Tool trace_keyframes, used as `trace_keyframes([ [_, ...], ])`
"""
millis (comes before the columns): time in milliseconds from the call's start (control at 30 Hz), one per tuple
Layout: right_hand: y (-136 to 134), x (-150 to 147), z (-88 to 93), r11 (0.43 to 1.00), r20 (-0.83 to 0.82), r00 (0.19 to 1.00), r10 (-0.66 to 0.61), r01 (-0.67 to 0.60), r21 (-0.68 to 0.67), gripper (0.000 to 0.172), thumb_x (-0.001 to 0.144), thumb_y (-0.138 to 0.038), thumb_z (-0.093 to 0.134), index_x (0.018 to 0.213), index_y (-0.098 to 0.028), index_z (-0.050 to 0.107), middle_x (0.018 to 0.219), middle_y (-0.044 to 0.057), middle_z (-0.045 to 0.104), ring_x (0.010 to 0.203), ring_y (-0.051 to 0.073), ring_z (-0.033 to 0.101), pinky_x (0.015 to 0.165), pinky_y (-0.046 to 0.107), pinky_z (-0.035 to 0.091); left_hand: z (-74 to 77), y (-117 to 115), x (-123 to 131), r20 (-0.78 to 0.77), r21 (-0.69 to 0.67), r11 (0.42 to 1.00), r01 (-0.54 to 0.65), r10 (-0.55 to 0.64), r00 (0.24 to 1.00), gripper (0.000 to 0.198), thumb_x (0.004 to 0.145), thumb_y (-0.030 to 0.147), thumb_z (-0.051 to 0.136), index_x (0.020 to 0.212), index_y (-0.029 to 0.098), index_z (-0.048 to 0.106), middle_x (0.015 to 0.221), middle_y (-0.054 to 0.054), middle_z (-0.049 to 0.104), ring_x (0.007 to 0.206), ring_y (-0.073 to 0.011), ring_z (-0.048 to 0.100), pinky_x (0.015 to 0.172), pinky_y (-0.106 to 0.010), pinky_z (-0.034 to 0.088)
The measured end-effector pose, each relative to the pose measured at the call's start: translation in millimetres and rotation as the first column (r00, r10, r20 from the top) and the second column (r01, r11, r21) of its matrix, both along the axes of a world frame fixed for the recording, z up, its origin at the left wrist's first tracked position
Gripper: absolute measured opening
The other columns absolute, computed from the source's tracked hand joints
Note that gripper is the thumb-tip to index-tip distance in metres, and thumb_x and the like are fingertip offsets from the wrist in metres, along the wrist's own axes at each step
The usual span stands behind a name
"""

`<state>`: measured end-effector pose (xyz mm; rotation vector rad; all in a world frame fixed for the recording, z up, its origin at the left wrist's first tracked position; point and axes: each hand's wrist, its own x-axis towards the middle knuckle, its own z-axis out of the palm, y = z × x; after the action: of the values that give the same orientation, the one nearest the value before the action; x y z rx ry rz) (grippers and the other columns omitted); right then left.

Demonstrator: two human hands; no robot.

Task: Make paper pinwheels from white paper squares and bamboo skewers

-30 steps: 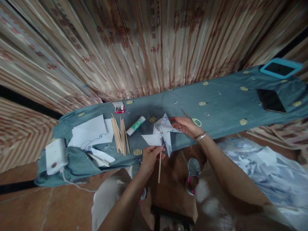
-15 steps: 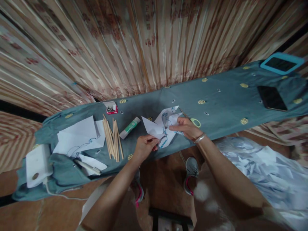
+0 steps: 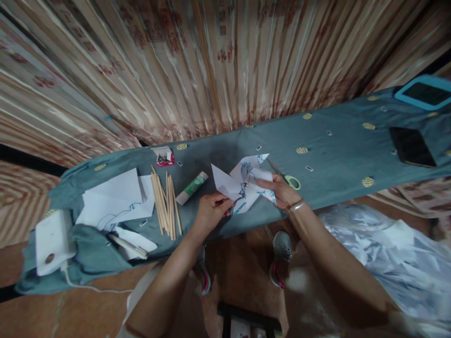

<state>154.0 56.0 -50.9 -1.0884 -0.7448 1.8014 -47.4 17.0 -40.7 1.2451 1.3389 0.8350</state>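
Note:
A white paper pinwheel [image 3: 252, 195] with blue drawn lines is held above the table's front edge. At its centre sits a small shiny pin [image 3: 245, 184]. My left hand [image 3: 213, 210] is closed on the pinwheel's lower left, thumb and fingers pinched together. My right hand [image 3: 276, 189] grips the right blade, its thumb lying over the paper. Just beyond my right hand lie scissors [image 3: 291, 182] with light green handles. To the left of the pinwheel rests a green and white glue box [image 3: 192, 188].
Several wooden sticks [image 3: 165, 206], paper sheets [image 3: 112, 195] and an open red box of pins [image 3: 165, 157] lie on the left. A pen [image 3: 128, 246] and a white device [image 3: 52, 241] are nearer. A black phone [image 3: 412, 146] and blue-framed tablet [image 3: 424, 92] lie right.
My right thumb has moved off the pin at the centre toward the right blade. The blades stand more spread, and the centre pin shows clearly. The view has shifted slightly.

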Motion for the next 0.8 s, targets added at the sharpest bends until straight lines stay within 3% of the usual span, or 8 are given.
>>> trace_keyframes([
  [167,1,-3,3.9,0.999,0.088,0.995,0.048,-0.048,-0.001,0.032,0.047,-0.023,0.087,0.075,-0.019,0.074,0.077,0.003,0.075,0.085,0.026,0.069,0.084,0.042,0.053,-5.0,1,-5,-0.057,0.078,0.996,0.035,-0.031,0.998,0.015,0.069,0.021,0.058,0.056,0.016,0.064,0.044,0.005,0.053,0.04,-0.0079,0.047,0.043,-0.019,0.034],
  [400,2,-12,2.8,0.995,0.22,0.975,-0.032,0.011,0.097,0.035,0.042,-0.024,0.088,0.074,-0.018,0.074,0.07,-0.001,0.073,0.063,0.014,0.063,0.074,0.034,0.054,-8.3,3,-8,-0.189,0.173,0.984,0.033,0.0,0.982,0.014,0.071,0.017,0.059,0.06,0.016,0.068,0.05,0.003,0.058,0.046,-0.0088,0.05,0.046,-0.019,0.035],
  [600,5,-14,-1.1,0.982,0.27,0.96,-0.073,0.022,0.185,0.037,0.044,-0.027,0.088,0.077,-0.017,0.074,0.074,0.001,0.074,0.063,0.016,0.062,0.072,0.038,0.055,-10.7,7,-8,-0.195,0.181,0.982,0.046,-0.01,0.981,0.015,0.073,0.019,0.06,0.066,0.017,0.072,0.06,0.001,0.066,0.046,-0.0095,0.052,0.048,-0.02,0.037],
  [800,6,-16,-4.0,0.981,0.328,0.943,-0.059,-0.005,0.192,0.034,0.048,-0.032,0.087,0.074,-0.016,0.073,0.073,0.003,0.073,0.063,0.017,0.063,0.072,0.04,0.055,-13.0,10,-11,-0.309,0.25,0.963,0.096,-0.014,0.951,0.016,0.076,0.018,0.061,0.074,0.022,0.076,0.073,-0.003,0.072,0.061,-0.0148,0.062,0.058,-0.022,0.044],
])
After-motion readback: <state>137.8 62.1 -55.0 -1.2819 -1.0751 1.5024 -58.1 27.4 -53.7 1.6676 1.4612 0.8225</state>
